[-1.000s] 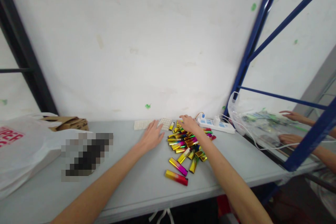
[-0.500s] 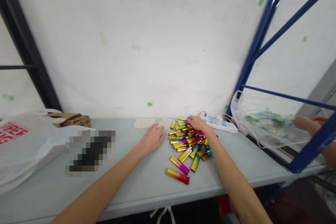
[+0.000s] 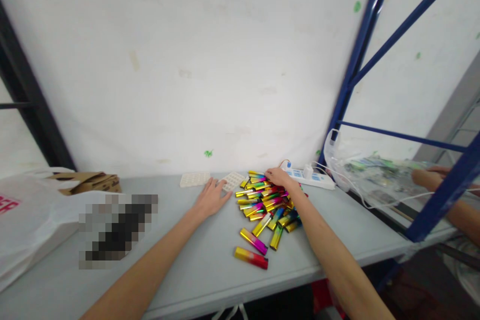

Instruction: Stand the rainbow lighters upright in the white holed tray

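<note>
My left hand lies with its fingers spread at the near edge of two pale gridded trays. The left tray rests flat by the wall; the right tray is angled and touches my fingertips. A pile of shiny multicoloured lighters spreads over the table to the right. At the pile's back edge is my right hand, fingers bent down onto the lighters; whether it grips one is hidden. A yellow and red lighter lies apart at the front.
A white power strip with cables sits behind the pile. On the left are a white plastic bag, a cardboard piece and a blurred dark object. Past the blue frame, another person's hands are at a clear bag.
The whole view has shifted a little, moving the scene slightly left and down. My left hand has drawn slightly back from the right tray, showing more of it. My right hand stays on the pile.
</note>
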### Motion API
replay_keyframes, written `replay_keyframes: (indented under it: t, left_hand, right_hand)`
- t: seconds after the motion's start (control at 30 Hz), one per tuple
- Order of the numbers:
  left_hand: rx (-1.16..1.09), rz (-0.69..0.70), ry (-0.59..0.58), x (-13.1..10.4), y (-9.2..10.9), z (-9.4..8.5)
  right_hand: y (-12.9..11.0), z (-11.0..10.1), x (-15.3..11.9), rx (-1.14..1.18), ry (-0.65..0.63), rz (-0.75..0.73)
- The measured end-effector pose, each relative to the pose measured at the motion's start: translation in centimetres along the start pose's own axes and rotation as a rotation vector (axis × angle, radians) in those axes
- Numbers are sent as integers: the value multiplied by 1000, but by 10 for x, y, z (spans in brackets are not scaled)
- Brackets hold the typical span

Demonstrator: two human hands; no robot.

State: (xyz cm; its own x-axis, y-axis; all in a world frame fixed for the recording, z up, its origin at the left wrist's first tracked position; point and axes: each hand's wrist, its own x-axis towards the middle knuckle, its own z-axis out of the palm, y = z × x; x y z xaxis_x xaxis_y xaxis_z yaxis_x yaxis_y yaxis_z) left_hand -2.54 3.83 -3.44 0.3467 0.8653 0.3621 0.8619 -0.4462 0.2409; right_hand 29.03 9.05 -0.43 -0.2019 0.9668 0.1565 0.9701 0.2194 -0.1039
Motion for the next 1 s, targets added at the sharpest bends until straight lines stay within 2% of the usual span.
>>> replay_keyframes:
  t: [0.13,0.33,0.6,0.73,0.87,1.0]
  left_hand:
    - [-11,-2,-4,-1,3,1]
    - [15,-80,-51,-5,10,-5]
    - [188,-110,-168,-17,24,-36]
    - [141,-143,-239,-28,8,-54]
    - [70,-37,-296,-41,-14,-74]
    - [34,23,-390,-49,-17,-90]
  right_hand:
    - [-16,-5,15,9,45,-38]
    - [-38,-3,23,52,-67,-145]
    - [-27,-9,9,119,-60,-166]
    - [-21,-12,16,166,-80,-192]
    - [-14,-11,21,218,-128,-227]
    - [-10,-7,19,267,-132,-257]
